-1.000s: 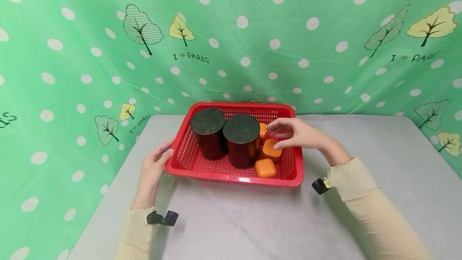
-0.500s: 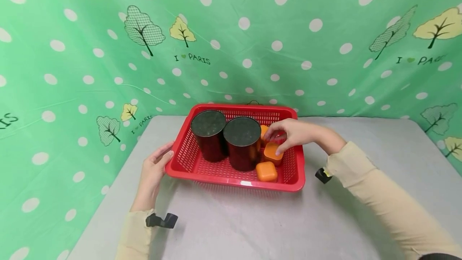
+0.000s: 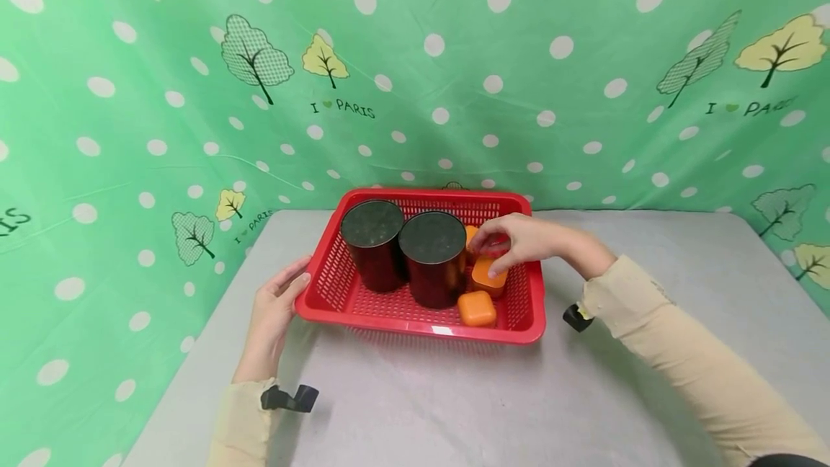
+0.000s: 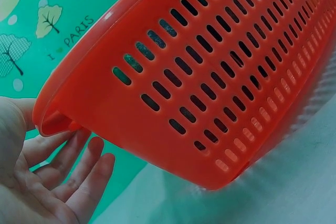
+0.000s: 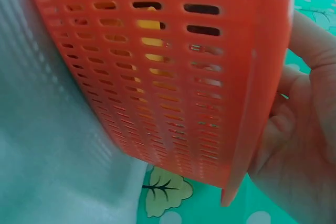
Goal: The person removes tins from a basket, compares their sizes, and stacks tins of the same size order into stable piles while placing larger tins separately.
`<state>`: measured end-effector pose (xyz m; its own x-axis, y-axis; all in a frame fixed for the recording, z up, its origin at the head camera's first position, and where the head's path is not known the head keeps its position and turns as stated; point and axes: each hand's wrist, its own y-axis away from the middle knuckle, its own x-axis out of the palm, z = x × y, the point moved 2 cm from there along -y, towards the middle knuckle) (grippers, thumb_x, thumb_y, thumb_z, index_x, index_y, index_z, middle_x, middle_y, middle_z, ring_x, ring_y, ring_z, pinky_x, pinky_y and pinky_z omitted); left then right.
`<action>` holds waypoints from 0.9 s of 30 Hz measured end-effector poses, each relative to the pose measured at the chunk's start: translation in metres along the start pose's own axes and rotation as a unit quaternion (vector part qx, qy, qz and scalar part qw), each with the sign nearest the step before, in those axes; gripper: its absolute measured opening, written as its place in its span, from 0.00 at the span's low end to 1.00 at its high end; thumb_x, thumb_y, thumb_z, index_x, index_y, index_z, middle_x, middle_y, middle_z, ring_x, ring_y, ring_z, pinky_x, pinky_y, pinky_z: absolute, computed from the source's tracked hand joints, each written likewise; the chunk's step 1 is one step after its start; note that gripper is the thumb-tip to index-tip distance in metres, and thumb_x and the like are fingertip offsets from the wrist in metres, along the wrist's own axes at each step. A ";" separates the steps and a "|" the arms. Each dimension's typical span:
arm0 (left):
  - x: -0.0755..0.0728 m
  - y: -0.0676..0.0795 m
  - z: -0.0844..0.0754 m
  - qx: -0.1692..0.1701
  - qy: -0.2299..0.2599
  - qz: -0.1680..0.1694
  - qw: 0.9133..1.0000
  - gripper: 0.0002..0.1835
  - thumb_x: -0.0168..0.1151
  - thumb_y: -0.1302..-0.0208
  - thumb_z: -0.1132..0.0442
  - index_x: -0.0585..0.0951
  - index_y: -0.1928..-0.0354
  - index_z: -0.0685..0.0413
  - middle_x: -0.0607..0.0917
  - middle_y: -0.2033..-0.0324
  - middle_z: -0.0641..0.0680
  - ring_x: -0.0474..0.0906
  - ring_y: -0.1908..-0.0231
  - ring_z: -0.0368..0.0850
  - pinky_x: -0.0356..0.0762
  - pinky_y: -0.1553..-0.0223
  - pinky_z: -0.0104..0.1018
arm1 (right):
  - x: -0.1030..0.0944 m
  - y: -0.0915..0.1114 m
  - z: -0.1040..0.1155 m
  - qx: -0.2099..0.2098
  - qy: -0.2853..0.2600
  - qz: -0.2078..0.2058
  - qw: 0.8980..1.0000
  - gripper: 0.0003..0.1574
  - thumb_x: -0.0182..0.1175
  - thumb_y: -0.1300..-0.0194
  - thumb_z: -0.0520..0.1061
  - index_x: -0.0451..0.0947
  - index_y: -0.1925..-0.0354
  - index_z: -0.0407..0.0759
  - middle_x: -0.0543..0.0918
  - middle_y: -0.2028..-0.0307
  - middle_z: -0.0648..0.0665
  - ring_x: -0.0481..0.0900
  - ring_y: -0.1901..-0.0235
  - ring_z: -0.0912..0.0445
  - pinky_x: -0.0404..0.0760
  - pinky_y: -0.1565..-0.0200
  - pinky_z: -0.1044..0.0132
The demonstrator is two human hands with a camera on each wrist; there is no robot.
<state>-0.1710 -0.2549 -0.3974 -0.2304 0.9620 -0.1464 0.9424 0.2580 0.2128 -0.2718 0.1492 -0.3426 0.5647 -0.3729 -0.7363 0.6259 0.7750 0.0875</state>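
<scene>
My left hand grips the left rim of a red plastic basket, its thumb at the rim and its other fingers outside and below. Inside the basket two dark canisters with flat black tops stand side by side. To their right sit three small rounded orange blocks: a front block, a middle block and a rear block, partly hidden. My right hand reaches over the right rim with fingers bent. Its thumb overlaps the middle block and its fingertips overlap the rear one; whether it pinches either is unclear.
The basket stands on a grey table near a green dotted cloth that hangs at the back and left. Black straps with small mounts are on both sleeved wrists.
My right hand has dropped lower among the orange blocks, and its thumb and fingers are more bent. My left hand stays on the rim. The canisters and blocks keep their places in the basket.
</scene>
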 end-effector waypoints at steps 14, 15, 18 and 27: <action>0.000 0.000 0.001 0.002 -0.001 0.000 1.000 0.27 0.59 0.28 0.54 0.71 0.29 0.48 0.79 0.40 0.49 0.82 0.56 0.26 0.82 0.54 0.22 | 0.019 -0.009 0.008 0.016 -0.136 -0.087 0.987 0.52 0.77 0.47 0.48 0.62 0.30 0.39 0.72 0.35 0.40 0.70 0.32 0.44 0.71 0.31 0.49; 0.000 0.000 0.002 0.003 0.000 -0.001 1.000 0.27 0.59 0.28 0.54 0.71 0.30 0.49 0.79 0.40 0.48 0.82 0.56 0.26 0.82 0.54 0.22 | 0.020 -0.011 0.009 0.022 -0.135 -0.088 0.987 0.54 0.77 0.47 0.48 0.61 0.29 0.40 0.71 0.34 0.40 0.69 0.31 0.44 0.70 0.31 0.48; 0.000 0.000 0.002 0.006 0.003 -0.001 1.000 0.27 0.59 0.28 0.55 0.71 0.30 0.50 0.80 0.41 0.47 0.82 0.55 0.26 0.82 0.54 0.22 | 0.023 -0.014 0.011 0.030 -0.134 -0.092 0.986 0.56 0.77 0.48 0.50 0.58 0.28 0.42 0.69 0.32 0.41 0.65 0.28 0.43 0.68 0.29 0.46; 0.000 0.001 0.001 0.004 -0.001 0.000 1.000 0.26 0.58 0.27 0.54 0.71 0.29 0.49 0.78 0.38 0.51 0.82 0.56 0.26 0.82 0.53 0.23 | 0.030 -0.027 0.011 -0.006 -0.166 -0.101 0.981 0.57 0.78 0.49 0.45 0.56 0.28 0.49 0.67 0.32 0.45 0.64 0.30 0.48 0.63 0.27 0.44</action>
<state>-0.1700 -0.2549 -0.3981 -0.2301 0.9619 -0.1475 0.9443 0.2573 0.2050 -0.2665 0.1114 -0.3596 0.5746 -0.6639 -0.4787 0.7379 0.6732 -0.0479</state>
